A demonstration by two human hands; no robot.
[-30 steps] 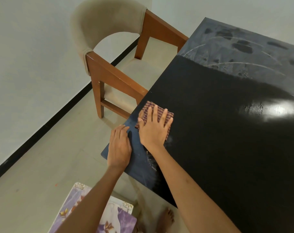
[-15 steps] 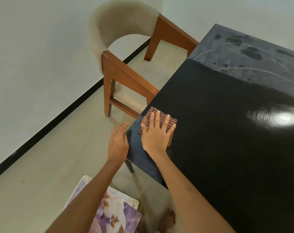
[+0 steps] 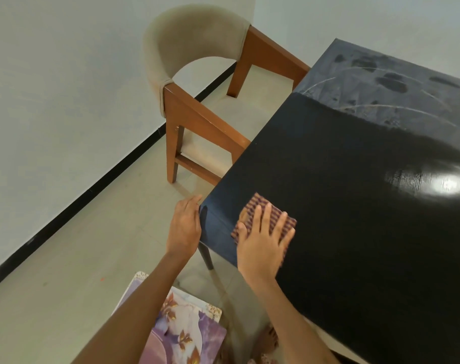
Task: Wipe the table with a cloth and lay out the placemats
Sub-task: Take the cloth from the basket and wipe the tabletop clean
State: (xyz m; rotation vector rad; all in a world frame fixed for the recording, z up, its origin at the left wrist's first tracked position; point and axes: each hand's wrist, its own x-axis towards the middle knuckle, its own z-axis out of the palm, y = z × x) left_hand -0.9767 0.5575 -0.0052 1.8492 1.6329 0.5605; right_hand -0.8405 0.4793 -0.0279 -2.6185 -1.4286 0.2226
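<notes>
Presently on record: right hand [image 3: 263, 243], fingers spread flat, pressing a folded maroon striped cloth [image 3: 276, 222] onto the near-left corner of the glossy black wooden table [image 3: 355, 206]. Left hand [image 3: 184, 227], fingers straight, rests against the table's corner edge. Far end of the tabletop appears dusty and smeared, so wiping seems incomplete. Floral purple placemats [image 3: 181, 327] lie on the floor, not yet laid out.

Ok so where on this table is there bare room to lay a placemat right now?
Nearly the whole black table top is bare: the broad stretch from the cloth to the dusty far end beside the chair. Only the near corner is taken, with the right hand pressing the cloth and the left hand at the edge. The placemats lie on the floor.
</notes>
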